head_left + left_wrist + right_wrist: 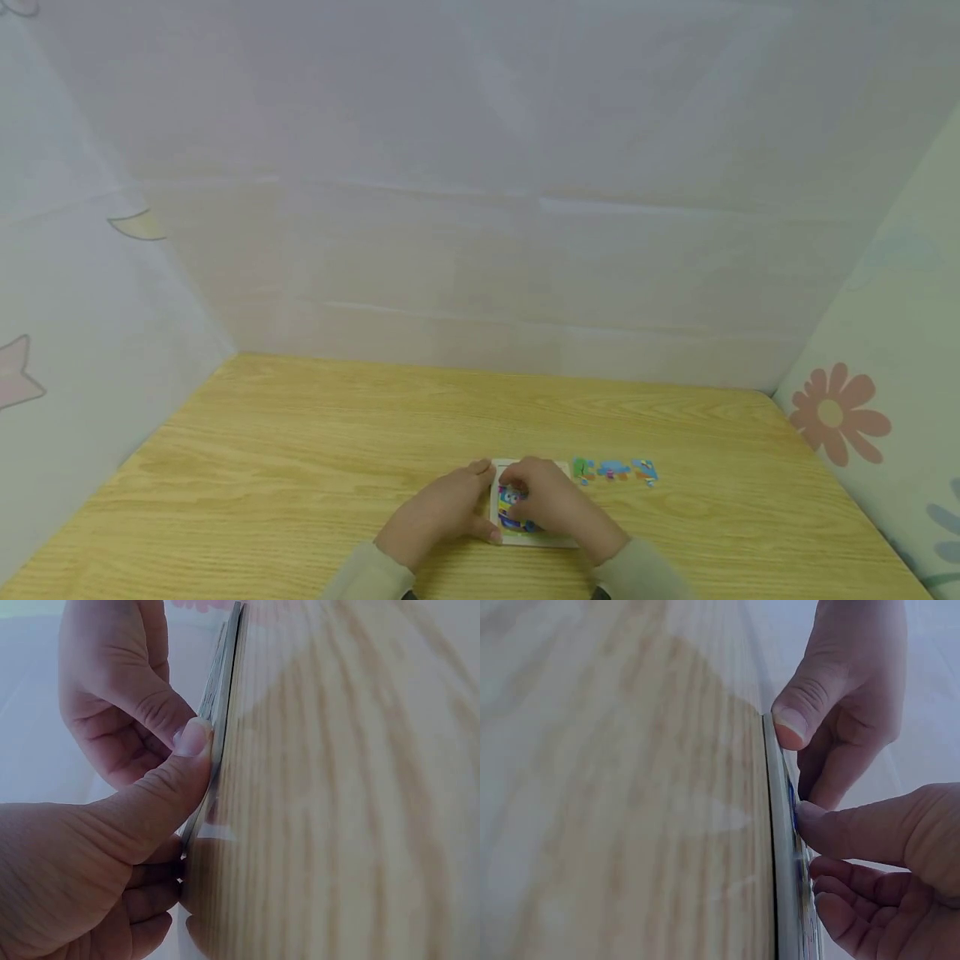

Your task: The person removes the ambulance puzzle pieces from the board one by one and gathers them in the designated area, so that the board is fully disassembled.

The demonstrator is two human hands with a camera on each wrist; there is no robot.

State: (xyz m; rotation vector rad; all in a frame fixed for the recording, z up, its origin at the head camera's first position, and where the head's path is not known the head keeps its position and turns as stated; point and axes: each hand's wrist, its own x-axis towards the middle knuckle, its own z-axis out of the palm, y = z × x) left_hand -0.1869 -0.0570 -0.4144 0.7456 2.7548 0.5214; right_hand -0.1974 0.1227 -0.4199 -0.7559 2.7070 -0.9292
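A shallow puzzle board (537, 541) with a pale frame lies near the table's front edge, showing part of a colourful cartoon picture (513, 498). My left hand (447, 507) grips its left side, the thumb at the near corner and fingers towards the far one. Over the board, my right hand (553, 498) has bent fingers. In the right wrist view the right thumb (817, 825) touches the picture surface. Whether a piece is between thumb and fingers is hidden. Beside the board's right edge lie three loose puzzle pieces: one green and blue (582, 470), two mostly blue (613, 468), (645, 471).
The board and pieces rest on a light wood-grain table (315, 450). A pale cloth wall (480, 275) rises behind its far edge. Printed side walls stand left and right, with a red flower (831, 413) on the right one.
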